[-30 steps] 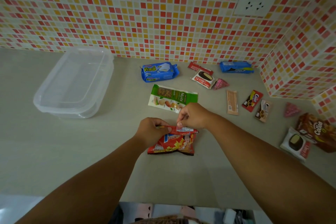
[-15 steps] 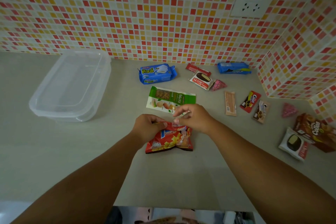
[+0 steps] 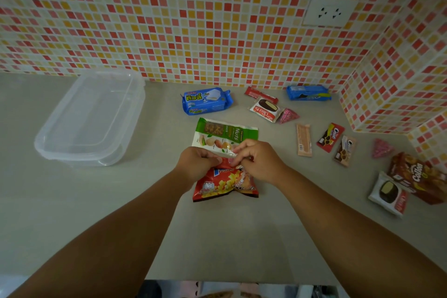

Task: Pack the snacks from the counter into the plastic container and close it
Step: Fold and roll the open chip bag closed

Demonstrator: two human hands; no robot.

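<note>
A red potato snack bag (image 3: 223,184) lies on the grey counter (image 3: 96,201) in the middle. My left hand (image 3: 197,163) and my right hand (image 3: 257,161) both pinch its crumpled top edge. Just behind the hands lies a green and white nuts packet (image 3: 225,134). The clear plastic container (image 3: 90,118) stands at the back left with its lid on. Other snacks are spread to the right: a blue wafer pack (image 3: 206,101), a Choco Pie (image 3: 264,109), a blue cookie pack (image 3: 308,92) and a brown Collon box (image 3: 418,176).
Small packets lie right of the hands: a tan bar (image 3: 304,140), two dark chocolate sachets (image 3: 330,137), pink triangles (image 3: 382,149), a second Choco Pie (image 3: 389,193). Tiled walls close the back and right. The counter's front edge (image 3: 217,278) is near.
My hands have gathered and crumpled the red bag's top edge closer together. The bag now bulges below them. The view shifted slightly.
</note>
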